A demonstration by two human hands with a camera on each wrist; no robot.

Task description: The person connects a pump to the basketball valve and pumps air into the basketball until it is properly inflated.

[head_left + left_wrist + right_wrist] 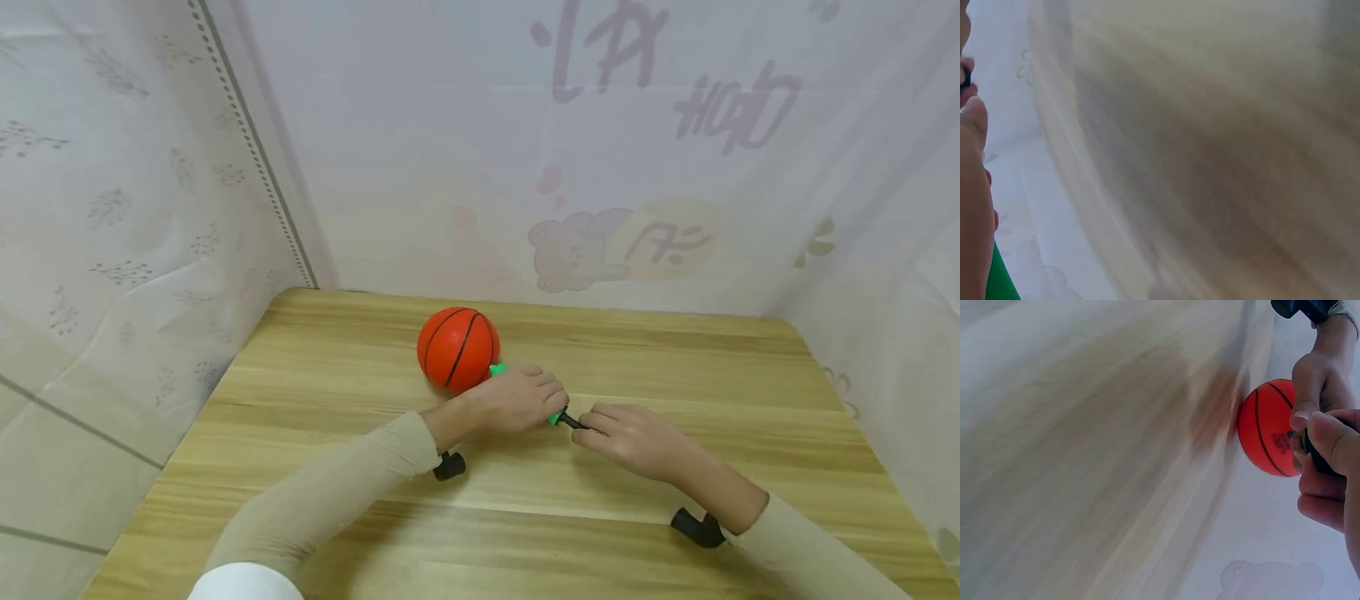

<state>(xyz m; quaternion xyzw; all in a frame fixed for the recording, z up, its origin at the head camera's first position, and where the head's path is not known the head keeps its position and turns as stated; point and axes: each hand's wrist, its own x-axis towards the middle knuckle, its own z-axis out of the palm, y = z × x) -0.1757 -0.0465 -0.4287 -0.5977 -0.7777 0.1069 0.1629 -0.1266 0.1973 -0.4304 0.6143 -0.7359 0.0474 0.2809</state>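
Observation:
A small orange-red basketball [458, 348] with black lines sits on the wooden table. Beside it, my left hand [521, 398] grips the green body of a slim hand pump [498, 368], whose green tip overlaps the ball's lower right edge in the head view. A black rod [572, 422] comes out of the pump's other end. My right hand [637, 437] holds the black end of that rod, fingers and thumb curled around it. In the right wrist view the thumb presses along the black part [1319, 459]. Most of the green body is hidden by the left hand.
The wooden table [525, 550] has its back edge against a pale printed curtain [420, 167], with more curtain on both sides. A black wrist mount [450, 466] shows under the left sleeve and another [697, 528] under the right wrist.

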